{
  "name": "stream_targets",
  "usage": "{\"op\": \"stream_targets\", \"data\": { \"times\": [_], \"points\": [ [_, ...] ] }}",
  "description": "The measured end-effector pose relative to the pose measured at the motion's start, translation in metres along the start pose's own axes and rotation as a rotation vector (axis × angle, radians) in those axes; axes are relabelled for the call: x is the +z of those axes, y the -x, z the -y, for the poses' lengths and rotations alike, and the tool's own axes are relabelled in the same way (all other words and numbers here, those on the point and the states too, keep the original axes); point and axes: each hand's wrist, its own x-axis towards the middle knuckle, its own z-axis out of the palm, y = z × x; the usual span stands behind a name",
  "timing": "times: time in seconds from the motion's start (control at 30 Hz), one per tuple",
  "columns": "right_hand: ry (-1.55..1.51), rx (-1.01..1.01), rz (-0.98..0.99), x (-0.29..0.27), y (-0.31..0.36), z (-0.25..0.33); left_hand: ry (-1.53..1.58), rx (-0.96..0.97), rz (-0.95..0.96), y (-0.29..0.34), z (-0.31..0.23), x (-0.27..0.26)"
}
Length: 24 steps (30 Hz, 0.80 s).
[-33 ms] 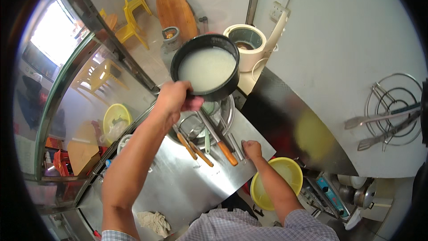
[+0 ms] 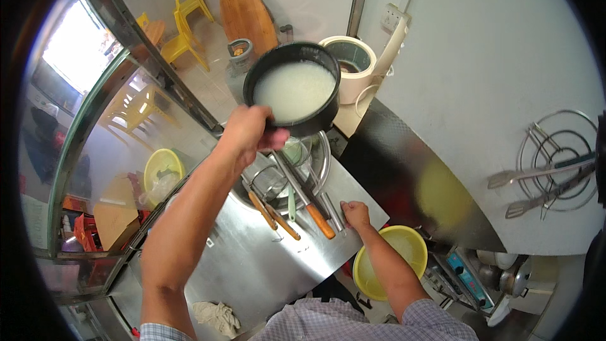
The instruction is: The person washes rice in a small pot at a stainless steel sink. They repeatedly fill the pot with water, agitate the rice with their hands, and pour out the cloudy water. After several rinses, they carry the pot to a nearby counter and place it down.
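My left hand (image 2: 250, 131) grips the near rim of a black rice cooker inner pot (image 2: 323, 110), holding it up above the steel table. Rice under cloudy water (image 2: 294, 90) fills much of the pot. Just beyond it stands a cream rice cooker (image 2: 356, 80), its lid up. My right hand (image 2: 356, 215) is closed at the table's right edge, beside a metal handle; whether anything is inside its fingers is hidden. Below the pot, a steel basin (image 2: 326, 158) holds strainers and utensils, among them a wooden-handled tool (image 2: 320, 221) and tongs with orange-brown grips (image 2: 262, 208).
The steel table (image 2: 252, 278) carries a crumpled cloth (image 2: 216, 317) at its near left. A yellow basin (image 2: 391, 262) sits low by my right forearm. Spatulas (image 2: 536, 199) and a wire rack hang right. A gas cylinder (image 2: 240, 66) and yellow chairs (image 2: 180, 41) stand beyond the glass partition.
My left hand and the pot have risen slightly away from me in the picture. My right hand stays at the table edge.
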Motion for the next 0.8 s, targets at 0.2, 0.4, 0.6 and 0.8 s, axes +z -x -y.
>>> {"op": "stream_targets", "data": {
  "times": [0.2,0.4,0.6,0.8],
  "points": [
    [-0.099,0.099,0.141,-0.008,-0.004,0.008,0.021,0.037,0.099,-0.11,-0.057,0.056],
    [-0.096,0.125,0.141,-0.008,-0.007,0.007,-0.027,0.048,0.162,-0.184,-0.077,0.108],
    [-0.164,0.116,0.129,-0.006,-0.012,0.007,-0.049,0.064,0.184,-0.235,-0.075,0.137],
    [-0.139,0.121,0.14,-0.005,-0.014,0.002,-0.079,0.053,0.209,-0.269,-0.062,0.155]
  ]
}}
